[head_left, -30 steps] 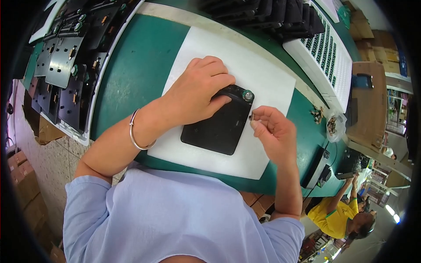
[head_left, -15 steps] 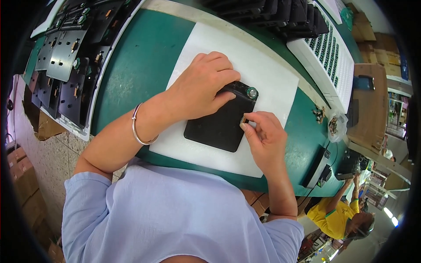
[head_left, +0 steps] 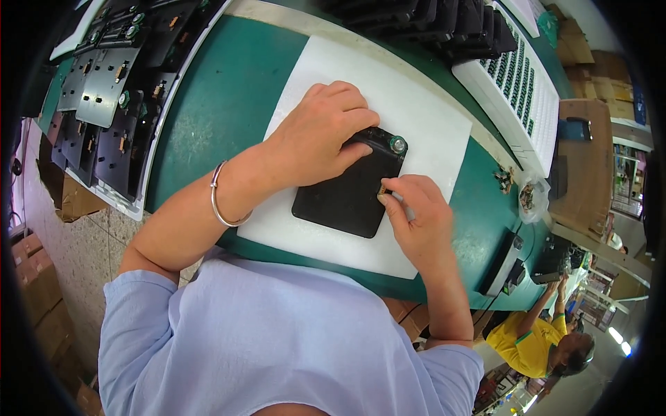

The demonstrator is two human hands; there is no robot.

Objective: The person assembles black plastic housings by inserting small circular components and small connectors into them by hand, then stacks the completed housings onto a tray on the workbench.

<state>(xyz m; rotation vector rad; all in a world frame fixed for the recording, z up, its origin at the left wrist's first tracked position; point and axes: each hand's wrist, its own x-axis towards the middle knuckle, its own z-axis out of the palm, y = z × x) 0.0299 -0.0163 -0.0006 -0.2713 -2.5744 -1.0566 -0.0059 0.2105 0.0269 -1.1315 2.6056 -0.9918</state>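
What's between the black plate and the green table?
In the head view, a white sheet lies under the black plate, covering the green table there.

The left hand (head_left: pixel 322 135) presses flat on a black plate (head_left: pixel 350 191) lying on a white sheet (head_left: pixel 423 132) on the green bench (head_left: pixel 215 111); the right hand (head_left: pixel 416 218) pinches a small part (head_left: pixel 382 190) at its edge.

A light blue short-sleeved shirt (head_left: pixel 277 340) covers the torso; a thin silver bangle (head_left: pixel 223 201) circles the left wrist
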